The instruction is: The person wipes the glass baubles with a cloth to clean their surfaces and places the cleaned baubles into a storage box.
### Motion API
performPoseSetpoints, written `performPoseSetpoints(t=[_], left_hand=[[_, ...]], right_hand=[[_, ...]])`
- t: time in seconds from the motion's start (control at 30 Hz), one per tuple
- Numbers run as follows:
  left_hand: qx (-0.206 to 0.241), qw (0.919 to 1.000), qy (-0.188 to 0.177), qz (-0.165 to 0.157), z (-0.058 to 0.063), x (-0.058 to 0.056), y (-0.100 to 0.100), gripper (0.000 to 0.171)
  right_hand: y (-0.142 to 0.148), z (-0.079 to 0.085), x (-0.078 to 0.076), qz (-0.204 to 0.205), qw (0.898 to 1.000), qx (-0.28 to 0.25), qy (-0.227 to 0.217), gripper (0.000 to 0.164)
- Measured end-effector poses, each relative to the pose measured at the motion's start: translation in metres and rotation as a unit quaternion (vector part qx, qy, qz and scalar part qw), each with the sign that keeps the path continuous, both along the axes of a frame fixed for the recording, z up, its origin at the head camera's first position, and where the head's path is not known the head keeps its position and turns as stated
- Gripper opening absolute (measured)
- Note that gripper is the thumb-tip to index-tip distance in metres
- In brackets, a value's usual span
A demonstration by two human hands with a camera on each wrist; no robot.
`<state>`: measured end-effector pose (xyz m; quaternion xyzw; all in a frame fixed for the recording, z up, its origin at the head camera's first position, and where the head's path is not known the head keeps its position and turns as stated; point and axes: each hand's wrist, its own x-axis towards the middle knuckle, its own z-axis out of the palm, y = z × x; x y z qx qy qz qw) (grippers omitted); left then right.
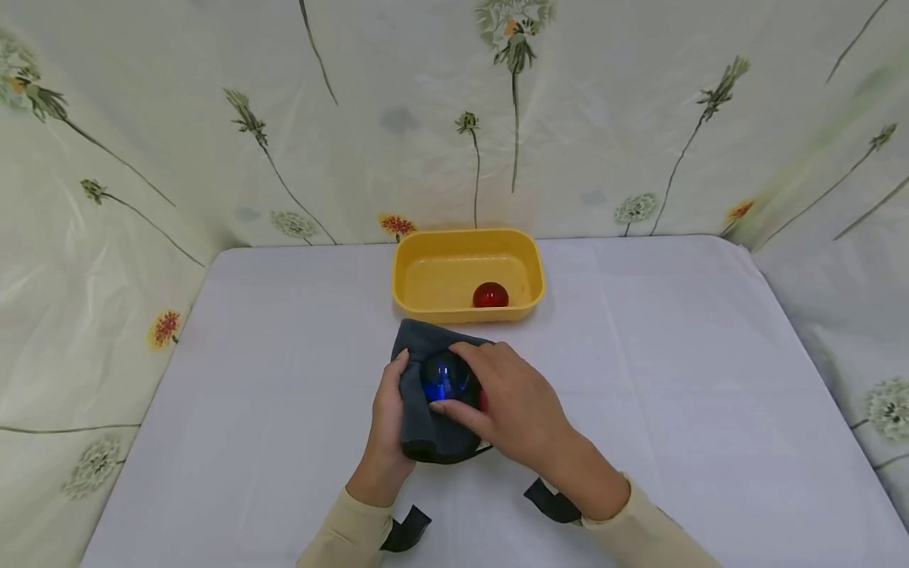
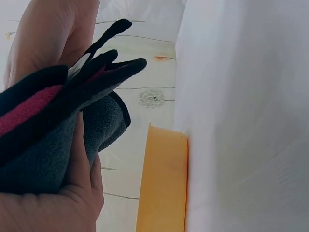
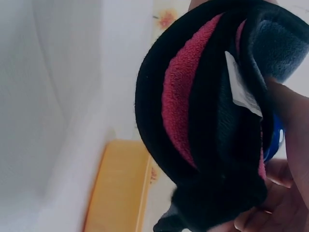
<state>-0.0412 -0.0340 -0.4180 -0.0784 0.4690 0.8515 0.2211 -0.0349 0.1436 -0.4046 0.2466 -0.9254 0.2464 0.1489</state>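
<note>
A dark blue, shiny ball (image 1: 446,379) sits against a folded grey cloth (image 1: 426,339) above the table. The cloth has black edging, a pink inner side and a white tag (image 3: 241,92), seen in the right wrist view. My left hand (image 1: 387,426) holds the cloth from the left, its thumb along the near side. With thumb and fingers spread around the ball, my right hand (image 1: 514,402) grips it from the right. In the left wrist view the cloth hides the ball.
A yellow tray (image 1: 465,315) stands at the table's back edge, just beyond the hands. Inside it, near the right front, lies a red shiny ball (image 1: 491,295). A white cloth (image 1: 675,379) covers the table, and a flower-printed sheet (image 1: 398,158) hangs behind.
</note>
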Motion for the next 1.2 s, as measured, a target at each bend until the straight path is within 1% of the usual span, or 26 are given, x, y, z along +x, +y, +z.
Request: performPoseSetpoints(t=[0.1,0.17,0.27,0.37,0.43,0.5,0.6,0.73,0.93,1.2], left_hand=[[-0.002,1.0,-0.006,-0.002,0.0003,0.0004,0.0011,0.069],[-0.003,1.0,-0.003,-0.001,0.0007,0.0003,0.0011,0.069],[-0.003,1.0,0.005,0.006,0.001,-0.0004,0.0007,0.068],[0.003,0.9999,0.011,0.009,0.0011,-0.0015,0.0003,0.067],[0.004,0.9999,0.011,0.01,0.0012,-0.0021,0.0001,0.066],[0.007,0.9999,0.011,0.008,0.0011,-0.0024,0.0001,0.065],[0.007,0.9999,0.011,0.006,0.001,-0.0019,0.0001,0.065],[0.01,0.9999,0.008,0.002,0.0003,-0.0009,0.0008,0.067],[0.02,0.9998,0.009,-0.004,-0.001,-0.0011,0.0023,0.068],[0.025,0.9996,0.01,-0.001,-0.0021,-0.0004,0.0005,0.067]], right_hand=[[-0.0001,0.0002,0.0,-0.012,1.0,-0.01,-0.002,0.072],[-0.0005,0.0006,0.0004,-0.014,1.0,-0.01,-0.008,0.073],[-0.001,0.0013,0.0011,-0.006,1.0,-0.005,-0.017,0.08],[-0.0006,0.0011,0.0015,0.007,1.0,0.006,-0.01,0.085],[-0.0001,0.0009,0.0015,0.013,1.0,0.01,0.003,0.084],[0.0004,0.0003,0.0013,0.015,1.0,0.011,0.013,0.08],[0.0009,-0.0002,0.0008,0.017,1.0,0.007,0.019,0.073],[0.0007,-0.0001,0.0006,0.01,1.0,-0.005,0.014,0.072],[-0.0005,-0.0002,0.0002,-0.015,1.0,-0.021,0.01,0.073],[-0.0017,-0.0018,0.0013,-0.011,1.0,-0.018,-0.019,0.073]])
